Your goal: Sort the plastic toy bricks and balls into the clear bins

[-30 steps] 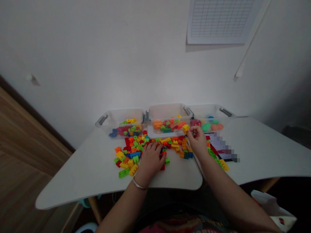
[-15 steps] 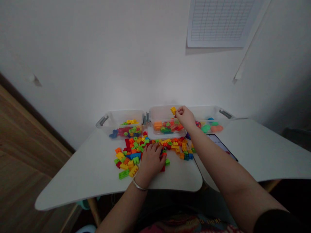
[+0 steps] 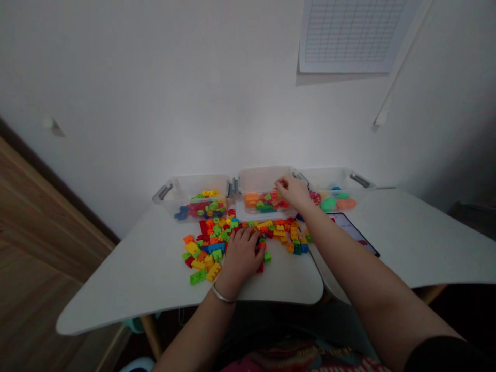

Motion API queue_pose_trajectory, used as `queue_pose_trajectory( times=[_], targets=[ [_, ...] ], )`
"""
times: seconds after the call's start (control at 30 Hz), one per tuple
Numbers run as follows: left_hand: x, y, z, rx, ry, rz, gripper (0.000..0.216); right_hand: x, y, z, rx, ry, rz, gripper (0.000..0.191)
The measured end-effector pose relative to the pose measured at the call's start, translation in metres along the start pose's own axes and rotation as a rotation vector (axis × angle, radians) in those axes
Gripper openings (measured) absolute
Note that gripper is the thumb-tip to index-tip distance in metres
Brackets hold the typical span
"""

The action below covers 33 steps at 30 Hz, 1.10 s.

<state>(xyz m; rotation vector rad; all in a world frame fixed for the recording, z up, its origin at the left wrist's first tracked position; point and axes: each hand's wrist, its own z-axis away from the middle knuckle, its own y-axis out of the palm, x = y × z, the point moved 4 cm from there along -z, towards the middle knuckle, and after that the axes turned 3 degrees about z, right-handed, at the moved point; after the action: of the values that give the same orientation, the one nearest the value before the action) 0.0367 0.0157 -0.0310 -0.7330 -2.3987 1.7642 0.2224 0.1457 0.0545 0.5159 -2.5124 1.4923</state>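
A heap of coloured toy bricks [image 3: 217,243] lies spread over the white table [image 3: 147,279]. My left hand [image 3: 242,253], with a bracelet on its wrist, rests palm down on the heap, fingers stretched over red and green bricks. My right hand [image 3: 293,191] reaches into the middle clear bin [image 3: 263,178], which holds orange, green and red bricks. Its fingers are curled and pressed together just above those bricks. What they hold is hidden; no yellow brick shows.
A left clear bin [image 3: 186,186] holds round and mixed pieces, and a right clear bin [image 3: 337,175] holds green and orange shapes. A tablet [image 3: 354,232] lies on the second table at right. A sheet of paper [image 3: 349,36] hangs on the wall.
My right hand lifted a yellow brick from the heap up over the middle bin, then dropped lower into it; the brick is no longer visible. My left hand stayed put.
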Motion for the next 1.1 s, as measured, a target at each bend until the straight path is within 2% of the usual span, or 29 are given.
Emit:
queue_pose_trajectory(
  times=[0.13, 0.23, 0.3, 0.4, 0.5, 0.8, 1.1],
  targets=[
    [0.0, 0.001, 0.0, 0.003, -0.001, -0.007, 0.041, -0.003, -0.008, 0.03, -0.202, -0.187, -0.187, 0.025],
    [0.001, 0.002, 0.0, -0.008, 0.006, -0.008, 0.041, -0.003, -0.017, 0.066, -0.377, -0.147, -0.172, 0.02],
    [0.001, 0.003, -0.001, -0.019, 0.012, -0.007, 0.04, 0.003, -0.014, 0.088, -0.313, -0.179, -0.114, 0.014],
    [0.002, 0.004, -0.001, -0.031, 0.021, -0.008, 0.04, 0.011, 0.0, 0.113, -0.131, -0.25, 0.018, 0.007],
    [0.002, 0.005, -0.001, -0.036, 0.021, -0.009, 0.041, 0.014, 0.011, 0.131, -0.039, -0.255, 0.156, 0.009],
    [0.002, 0.007, -0.001, -0.031, 0.019, -0.007, 0.04, 0.012, 0.023, 0.151, -0.029, -0.255, 0.303, 0.018],
    [0.003, 0.007, -0.001, -0.036, 0.022, -0.01, 0.04, 0.008, 0.033, 0.152, -0.043, -0.275, 0.226, 0.007]
  ],
)
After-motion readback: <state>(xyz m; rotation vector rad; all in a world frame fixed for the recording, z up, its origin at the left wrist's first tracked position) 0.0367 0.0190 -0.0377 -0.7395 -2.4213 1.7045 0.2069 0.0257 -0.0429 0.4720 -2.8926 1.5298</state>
